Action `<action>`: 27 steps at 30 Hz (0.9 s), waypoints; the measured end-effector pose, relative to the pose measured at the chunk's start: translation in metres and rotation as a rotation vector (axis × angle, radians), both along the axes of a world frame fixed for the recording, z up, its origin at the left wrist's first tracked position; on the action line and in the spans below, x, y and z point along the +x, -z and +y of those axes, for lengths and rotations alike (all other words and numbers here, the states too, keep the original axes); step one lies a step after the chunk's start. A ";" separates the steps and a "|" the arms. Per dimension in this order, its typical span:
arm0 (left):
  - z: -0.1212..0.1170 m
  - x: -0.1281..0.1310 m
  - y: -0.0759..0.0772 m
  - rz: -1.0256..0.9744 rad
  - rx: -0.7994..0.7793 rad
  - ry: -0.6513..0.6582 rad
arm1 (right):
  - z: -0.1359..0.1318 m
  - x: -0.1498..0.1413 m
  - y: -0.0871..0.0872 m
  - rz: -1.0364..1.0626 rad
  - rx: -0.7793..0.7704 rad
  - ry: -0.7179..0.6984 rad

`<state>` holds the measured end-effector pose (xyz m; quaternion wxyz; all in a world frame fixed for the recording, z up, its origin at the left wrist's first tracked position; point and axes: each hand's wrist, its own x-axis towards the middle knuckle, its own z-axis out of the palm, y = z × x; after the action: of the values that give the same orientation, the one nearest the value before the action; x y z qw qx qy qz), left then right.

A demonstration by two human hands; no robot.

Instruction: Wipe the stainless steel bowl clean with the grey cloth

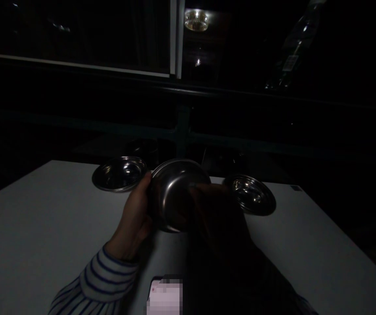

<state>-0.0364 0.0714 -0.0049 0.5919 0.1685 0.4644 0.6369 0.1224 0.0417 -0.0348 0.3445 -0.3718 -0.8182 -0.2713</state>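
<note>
A shiny metal bowl [171,192] is held tilted above the white table, its rounded side toward me. My left hand [135,214] grips its left edge, with the thumb up near the rim. My right hand [214,205] lies in deep shadow over the bowl's right side. Its fingers are bent, with the tips at the bowl's surface; whether something small is between them is too dark to see. One metal dish [120,175] rests on the table to the left of the bowl, and another metal dish [252,194] to the right.
The white table [43,227] spans the lower view. A phone with a lit screen [165,295] lies near me, partly blurred out. Behind the table are dark rails and a window frame [176,39]. A clear plastic bottle [294,48] stands at the upper right.
</note>
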 end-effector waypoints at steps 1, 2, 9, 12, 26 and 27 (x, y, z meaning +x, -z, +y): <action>0.000 0.000 0.001 0.003 -0.003 0.005 | 0.000 -0.001 0.000 -0.012 0.009 0.002; 0.001 0.000 0.002 0.009 -0.003 0.004 | -0.001 -0.002 0.000 -0.029 0.018 0.000; 0.004 0.003 0.005 0.019 0.010 -0.029 | 0.000 -0.011 0.006 0.050 -0.003 -0.018; 0.004 0.001 0.003 -0.015 0.053 -0.088 | -0.002 -0.019 0.011 -0.002 -0.013 -0.033; 0.006 -0.002 0.001 -0.093 0.147 -0.139 | -0.012 -0.017 -0.005 -0.031 -0.004 -0.047; 0.005 -0.001 0.000 -0.090 0.137 -0.120 | -0.012 -0.019 -0.003 0.005 0.016 -0.052</action>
<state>-0.0376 0.0764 -0.0052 0.5602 0.1516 0.4020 0.7083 0.1037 0.0296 -0.0314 0.3565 -0.3483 -0.8246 -0.2677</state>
